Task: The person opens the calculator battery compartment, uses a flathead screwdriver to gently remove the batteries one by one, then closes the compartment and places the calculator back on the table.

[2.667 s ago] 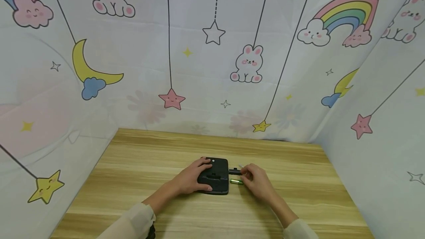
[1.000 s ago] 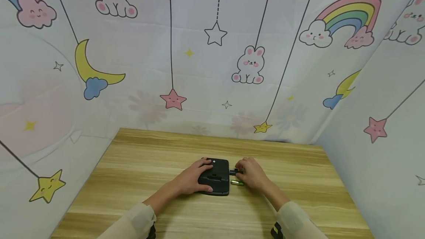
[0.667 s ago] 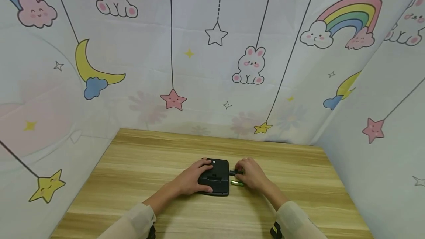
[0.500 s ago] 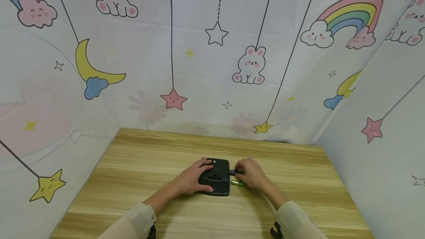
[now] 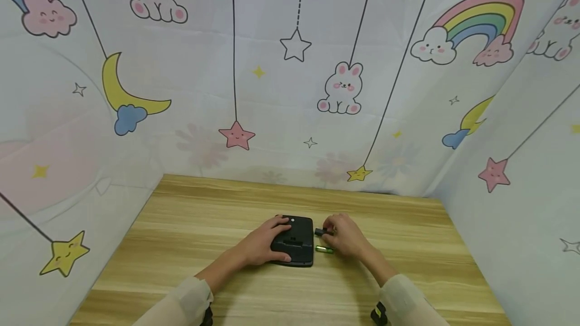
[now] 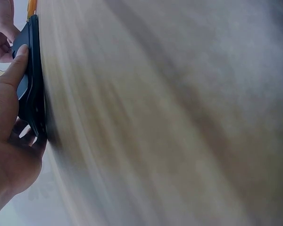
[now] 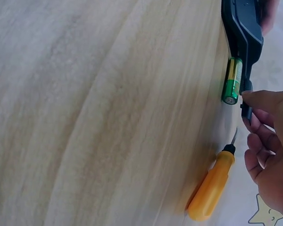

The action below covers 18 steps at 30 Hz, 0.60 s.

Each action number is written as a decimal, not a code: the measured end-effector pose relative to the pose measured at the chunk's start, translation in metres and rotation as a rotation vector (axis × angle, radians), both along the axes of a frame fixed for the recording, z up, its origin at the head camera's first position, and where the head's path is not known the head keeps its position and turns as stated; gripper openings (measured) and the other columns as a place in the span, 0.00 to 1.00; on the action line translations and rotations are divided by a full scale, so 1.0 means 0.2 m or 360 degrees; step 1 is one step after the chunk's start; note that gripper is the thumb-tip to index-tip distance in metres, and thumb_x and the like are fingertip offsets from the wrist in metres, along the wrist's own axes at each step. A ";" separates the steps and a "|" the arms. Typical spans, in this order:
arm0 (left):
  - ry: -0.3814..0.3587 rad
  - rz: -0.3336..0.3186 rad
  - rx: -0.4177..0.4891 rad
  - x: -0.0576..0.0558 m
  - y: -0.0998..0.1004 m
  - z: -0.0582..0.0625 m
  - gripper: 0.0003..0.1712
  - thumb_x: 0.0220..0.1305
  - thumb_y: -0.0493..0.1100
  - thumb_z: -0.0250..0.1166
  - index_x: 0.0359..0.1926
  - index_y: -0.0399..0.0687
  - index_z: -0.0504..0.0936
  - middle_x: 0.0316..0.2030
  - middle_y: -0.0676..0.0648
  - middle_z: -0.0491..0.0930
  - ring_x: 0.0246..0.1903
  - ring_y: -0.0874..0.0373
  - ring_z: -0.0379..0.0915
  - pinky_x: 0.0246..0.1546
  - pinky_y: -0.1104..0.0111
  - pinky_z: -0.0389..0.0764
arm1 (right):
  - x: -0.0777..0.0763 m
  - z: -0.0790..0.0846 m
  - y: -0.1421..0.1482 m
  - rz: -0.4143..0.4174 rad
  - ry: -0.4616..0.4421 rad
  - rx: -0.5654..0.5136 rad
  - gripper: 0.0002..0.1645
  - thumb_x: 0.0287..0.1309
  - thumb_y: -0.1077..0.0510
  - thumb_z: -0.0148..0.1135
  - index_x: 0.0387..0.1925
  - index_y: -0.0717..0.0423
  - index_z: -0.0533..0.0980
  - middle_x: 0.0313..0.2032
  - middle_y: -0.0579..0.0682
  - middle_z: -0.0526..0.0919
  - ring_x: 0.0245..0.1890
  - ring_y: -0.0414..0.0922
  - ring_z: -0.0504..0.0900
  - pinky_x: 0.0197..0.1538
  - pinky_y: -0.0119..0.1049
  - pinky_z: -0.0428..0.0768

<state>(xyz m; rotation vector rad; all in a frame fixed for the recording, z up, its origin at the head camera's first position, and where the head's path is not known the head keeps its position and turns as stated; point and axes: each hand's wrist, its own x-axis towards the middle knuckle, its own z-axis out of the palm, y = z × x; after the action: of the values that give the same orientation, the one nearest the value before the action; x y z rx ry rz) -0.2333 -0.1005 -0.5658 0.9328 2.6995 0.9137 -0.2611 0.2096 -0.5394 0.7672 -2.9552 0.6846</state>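
A flat black device lies on the wooden table with an open recess in its upward face. My left hand grips its left side; in the left wrist view the thumb lies on top and the fingers reach round the edge. Just right of the device, my right hand pinches a small black battery cover between thumb and fingers. A green battery lies near that hand, beside the device. In the right wrist view the cover is partly hidden by the thumb.
An orange-handled screwdriver lies on the table near my right hand; the hand hides it from the head view. The wooden table ends at a printed cloth backdrop at the back and sides.
My right hand has moved from the area by the battery to the black cover and taken hold of it. The cover has shifted slightly away from the device. My left hand stays put.
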 end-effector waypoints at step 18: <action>0.0009 0.0003 -0.0012 -0.01 0.00 -0.01 0.50 0.65 0.67 0.74 0.79 0.49 0.68 0.81 0.47 0.57 0.82 0.44 0.47 0.74 0.46 0.66 | 0.01 0.03 -0.03 -0.0020 0.0061 -0.0086 0.08 0.61 0.57 0.78 0.40 0.49 0.85 0.33 0.37 0.79 0.38 0.40 0.75 0.45 0.43 0.78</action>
<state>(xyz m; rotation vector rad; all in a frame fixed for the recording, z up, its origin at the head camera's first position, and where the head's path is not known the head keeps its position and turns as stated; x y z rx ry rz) -0.2353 -0.0999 -0.5678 0.9328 2.7068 0.9022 -0.2584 0.2029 -0.5339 0.7486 -2.8919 0.7376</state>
